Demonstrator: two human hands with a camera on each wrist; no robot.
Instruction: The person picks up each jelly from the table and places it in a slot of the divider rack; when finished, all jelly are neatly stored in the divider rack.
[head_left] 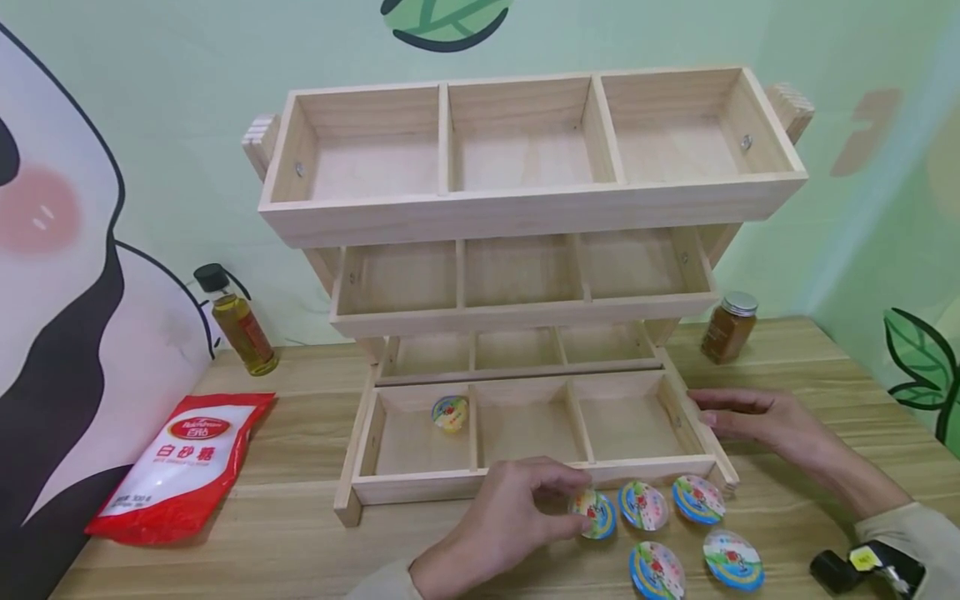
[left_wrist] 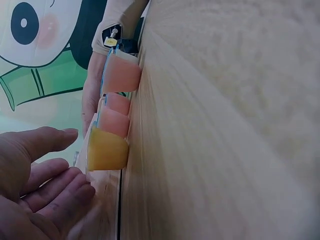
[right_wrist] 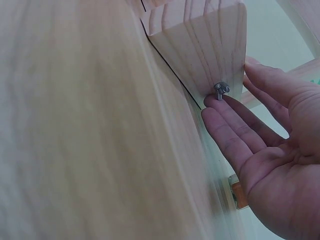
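Observation:
My left hand (head_left: 517,517) reaches to a yellow jelly cup (head_left: 600,515) with a printed lid, its thumb and fingers spread at the cup's left side. In the left wrist view a gap shows between the thumb (left_wrist: 67,137) and fingers, beside the yellow cup's lid. Several pink jelly cups (head_left: 643,505) stand close by on the table. Another jelly cup (head_left: 450,413) lies in the bottom tier's left compartment. My right hand (head_left: 772,425) touches the right side of the wooden tiered rack (head_left: 532,208), fingers extended beside a wing nut (right_wrist: 221,89).
A red and white sugar bag (head_left: 183,467) lies on the left, with an oil bottle (head_left: 238,325) behind it. A brown jar with a silver lid (head_left: 729,329) stands behind the right hand. The rack's upper tiers overhang the lower ones.

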